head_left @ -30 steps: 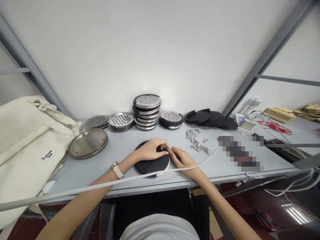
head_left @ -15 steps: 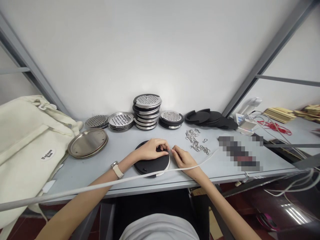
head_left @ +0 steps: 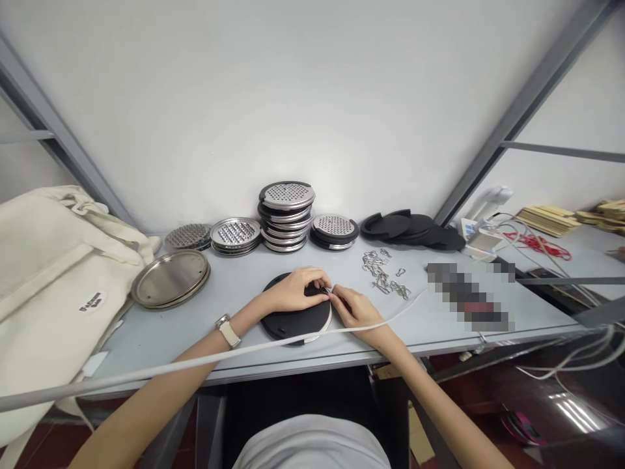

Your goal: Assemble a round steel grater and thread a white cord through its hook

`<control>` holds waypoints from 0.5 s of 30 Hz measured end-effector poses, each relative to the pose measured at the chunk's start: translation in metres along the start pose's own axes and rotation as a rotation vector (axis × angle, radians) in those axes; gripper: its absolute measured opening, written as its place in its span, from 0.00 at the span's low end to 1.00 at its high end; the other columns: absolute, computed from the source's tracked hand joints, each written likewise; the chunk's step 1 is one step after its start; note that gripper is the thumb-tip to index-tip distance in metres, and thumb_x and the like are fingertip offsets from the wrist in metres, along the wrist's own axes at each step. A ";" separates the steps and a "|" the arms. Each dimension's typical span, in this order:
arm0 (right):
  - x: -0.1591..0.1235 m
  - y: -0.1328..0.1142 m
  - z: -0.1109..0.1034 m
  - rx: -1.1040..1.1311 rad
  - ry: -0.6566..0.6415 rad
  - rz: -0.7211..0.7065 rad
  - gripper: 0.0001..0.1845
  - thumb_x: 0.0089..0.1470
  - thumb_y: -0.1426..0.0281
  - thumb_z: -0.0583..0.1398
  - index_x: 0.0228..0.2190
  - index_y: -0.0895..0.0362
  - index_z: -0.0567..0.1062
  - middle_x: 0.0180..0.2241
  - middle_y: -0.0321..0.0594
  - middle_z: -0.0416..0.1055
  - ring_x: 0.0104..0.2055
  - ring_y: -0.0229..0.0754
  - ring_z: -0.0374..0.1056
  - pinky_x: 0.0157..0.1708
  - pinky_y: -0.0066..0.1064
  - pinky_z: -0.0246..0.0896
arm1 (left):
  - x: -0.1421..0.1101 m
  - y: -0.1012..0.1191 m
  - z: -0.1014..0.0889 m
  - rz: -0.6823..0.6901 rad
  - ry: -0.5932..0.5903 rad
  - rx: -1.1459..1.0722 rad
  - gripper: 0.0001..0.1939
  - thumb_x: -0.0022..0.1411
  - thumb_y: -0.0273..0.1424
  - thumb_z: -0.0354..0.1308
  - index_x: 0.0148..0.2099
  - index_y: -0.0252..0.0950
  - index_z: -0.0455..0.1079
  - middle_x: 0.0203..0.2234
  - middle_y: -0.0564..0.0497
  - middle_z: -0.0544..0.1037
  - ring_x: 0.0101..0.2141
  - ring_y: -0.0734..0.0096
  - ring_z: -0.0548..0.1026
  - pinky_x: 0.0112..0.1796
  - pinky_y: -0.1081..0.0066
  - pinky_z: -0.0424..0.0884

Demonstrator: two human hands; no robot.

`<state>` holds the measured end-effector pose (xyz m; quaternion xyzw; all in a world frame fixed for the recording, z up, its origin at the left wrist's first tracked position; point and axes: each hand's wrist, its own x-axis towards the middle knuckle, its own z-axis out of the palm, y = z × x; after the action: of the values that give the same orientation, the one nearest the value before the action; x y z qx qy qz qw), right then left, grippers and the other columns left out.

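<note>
Clock centred on black disc (head_left: pixel 303 320): smooth, matt, plastic-looking, glossy metal edge (head_left: pixel 326 326) at its 4 o'clock. At 2, clips (head_left: pixel 382 285): shiny bare metal wire. 12, tall stack (head_left: pixel 286 229): bright metal, rough perforated top, matt black between. 11, grater discs (head_left: pixel 236 232): shiny metal, rough teeth. Between 9 and 10, plain discs (head_left: pixel 170 277): smooth metal, soft sheen. Between 1 and 2, black holders (head_left: pixel 390 227): matt, plastic-looking. 9, bag (head_left: pixel 46 286): creased matt cream cloth. 8, cable (head_left: pixel 170 367): smooth, white, plastic-looking. Between 2 and 3, slats (head_left: pixel 547 221): wood-like, matt. 4, floor (head_left: pixel 576 413): dark red, glossy. Worktop (head_left: pixel 234 277): smooth grey, low sheen.
</note>
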<state>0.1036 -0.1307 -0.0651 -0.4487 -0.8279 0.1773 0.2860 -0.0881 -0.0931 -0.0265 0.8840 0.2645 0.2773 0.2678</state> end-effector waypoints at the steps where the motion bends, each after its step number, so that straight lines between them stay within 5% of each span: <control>1: 0.000 0.000 0.000 0.006 -0.001 0.002 0.11 0.62 0.67 0.47 0.29 0.55 0.63 0.25 0.36 0.65 0.27 0.38 0.62 0.28 0.27 0.53 | 0.000 0.000 0.000 0.003 0.001 0.005 0.09 0.56 0.28 0.58 0.41 0.35 0.68 0.33 0.51 0.72 0.35 0.74 0.70 0.39 0.72 0.66; 15: -0.003 0.002 -0.003 0.002 -0.007 -0.006 0.12 0.62 0.67 0.46 0.30 0.56 0.65 0.26 0.37 0.66 0.28 0.38 0.62 0.29 0.28 0.54 | 0.001 0.002 -0.001 -0.022 -0.026 -0.026 0.09 0.56 0.28 0.59 0.41 0.35 0.70 0.34 0.51 0.74 0.35 0.73 0.71 0.40 0.71 0.67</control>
<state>0.1076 -0.1319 -0.0647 -0.4454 -0.8300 0.1788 0.2841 -0.0875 -0.0935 -0.0245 0.8810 0.2671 0.2664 0.2857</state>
